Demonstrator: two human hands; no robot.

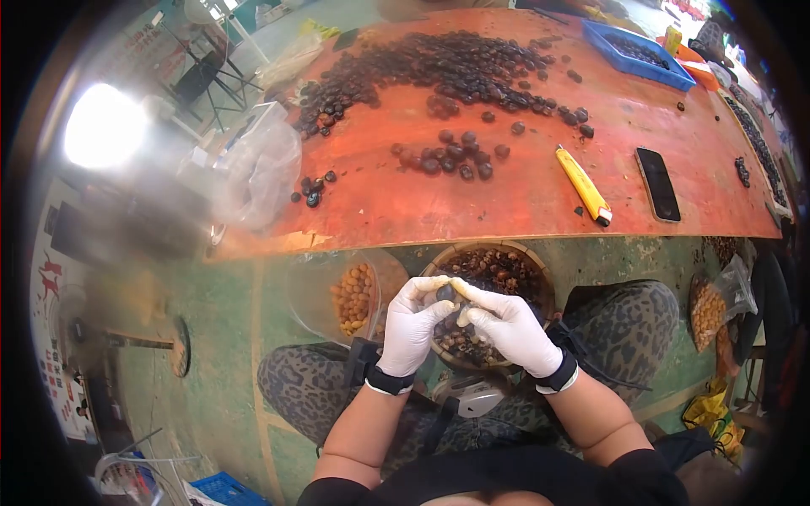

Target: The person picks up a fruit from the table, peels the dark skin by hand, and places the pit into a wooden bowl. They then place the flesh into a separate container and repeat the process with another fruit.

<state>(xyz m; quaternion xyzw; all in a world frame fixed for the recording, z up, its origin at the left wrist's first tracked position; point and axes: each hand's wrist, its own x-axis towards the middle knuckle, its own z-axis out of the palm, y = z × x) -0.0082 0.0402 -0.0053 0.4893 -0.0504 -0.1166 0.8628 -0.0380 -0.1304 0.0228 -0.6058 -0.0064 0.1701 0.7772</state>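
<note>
Both my hands wear white gloves and meet over a round basket [540,261] of dark shells and debris. My left hand [411,325] pinches a small dark round nut [445,293] between thumb and fingers. Against the nut's right side, my right hand [512,329] has its fingers closed; whether it grips the nut or something small is hidden. Left of the basket, a clear bag [308,295] holds peeled yellowish nuts [353,297].
On the red table [506,202] lie a large pile of dark nuts [422,63], a yellow cutter [582,185], a phone [657,185], a plastic bag [266,169] and a blue tray [675,78]. A bag of yellowish nuts [707,312] stands at right.
</note>
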